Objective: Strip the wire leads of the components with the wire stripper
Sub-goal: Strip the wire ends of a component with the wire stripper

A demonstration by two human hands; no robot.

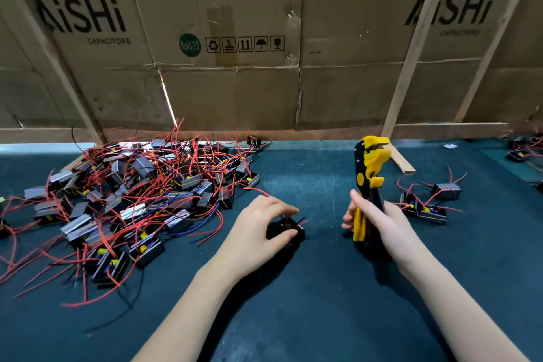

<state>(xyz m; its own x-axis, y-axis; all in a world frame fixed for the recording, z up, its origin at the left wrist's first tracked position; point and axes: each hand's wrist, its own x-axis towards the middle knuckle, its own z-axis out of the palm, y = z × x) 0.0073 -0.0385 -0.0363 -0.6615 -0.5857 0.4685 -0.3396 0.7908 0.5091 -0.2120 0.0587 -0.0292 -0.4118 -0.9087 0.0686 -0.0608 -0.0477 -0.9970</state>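
My right hand [379, 219] grips the handles of a yellow and black wire stripper [368, 173], which stands upright with its jaws pointing up and away from me. My left hand [261, 222] holds a small black component [286, 231] down on the dark green mat, fingers curled over it and thumb at its near side. Short red and black leads stick out of the component toward the right. The stripper's jaws are well above and to the right of the component, not touching any wire.
A large heap of black components with red and blue leads [132, 194] covers the left of the mat [323, 288]. A few components [426, 209] lie to the right of my right hand. A cardboard wall [264, 67] with wooden battens closes the back.
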